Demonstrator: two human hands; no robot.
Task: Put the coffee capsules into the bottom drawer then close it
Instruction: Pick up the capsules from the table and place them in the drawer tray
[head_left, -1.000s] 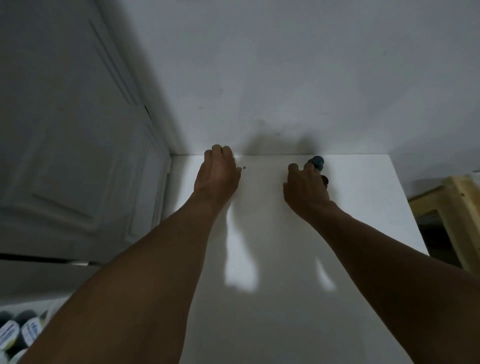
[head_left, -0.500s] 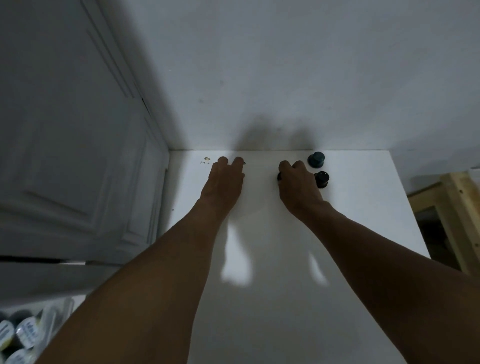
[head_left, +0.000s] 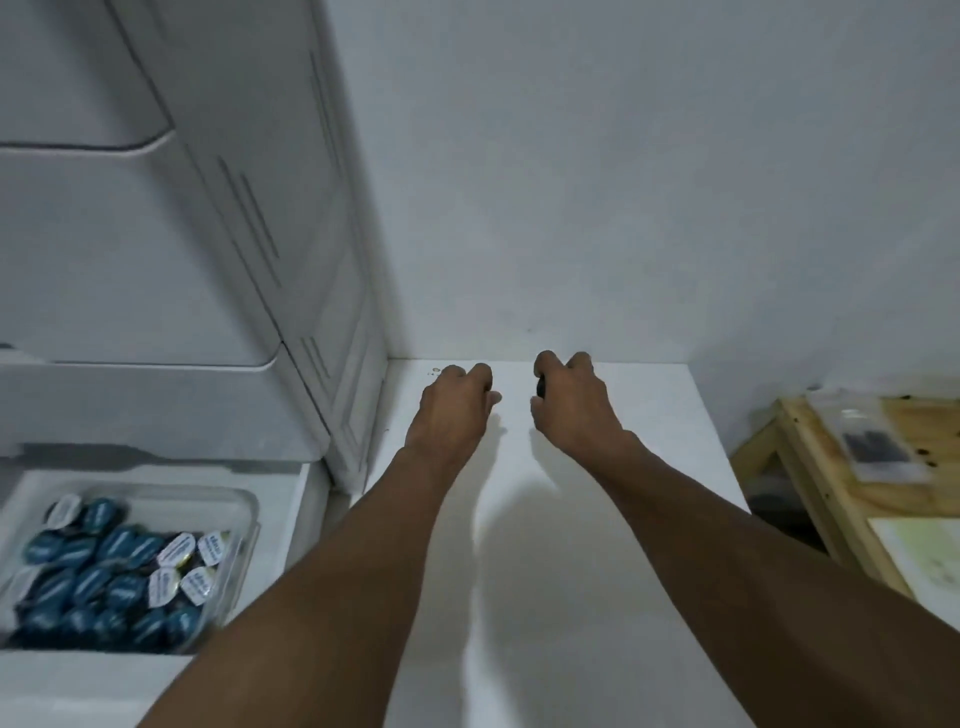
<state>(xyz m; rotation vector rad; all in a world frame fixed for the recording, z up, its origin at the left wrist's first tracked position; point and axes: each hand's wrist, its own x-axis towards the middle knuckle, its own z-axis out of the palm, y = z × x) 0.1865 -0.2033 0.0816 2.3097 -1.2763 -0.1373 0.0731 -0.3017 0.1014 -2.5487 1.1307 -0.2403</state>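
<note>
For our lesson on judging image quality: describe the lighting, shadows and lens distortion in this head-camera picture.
Head view: dim, cool light; soft shadows under the left hand and right hand on the white tabletop; wide-angle stretch tilts the cabinet; the right hand's dark capsule is barely resolved.

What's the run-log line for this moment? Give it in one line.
right hand grips dark capsule | left hand curled, contents hidden | drawer open, blue capsules inside

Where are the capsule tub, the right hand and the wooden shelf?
capsule tub (head_left: 248, 525): head view, right rim.
right hand (head_left: 574, 410): head view, its back.
wooden shelf (head_left: 818, 467): head view, left plank.
</note>
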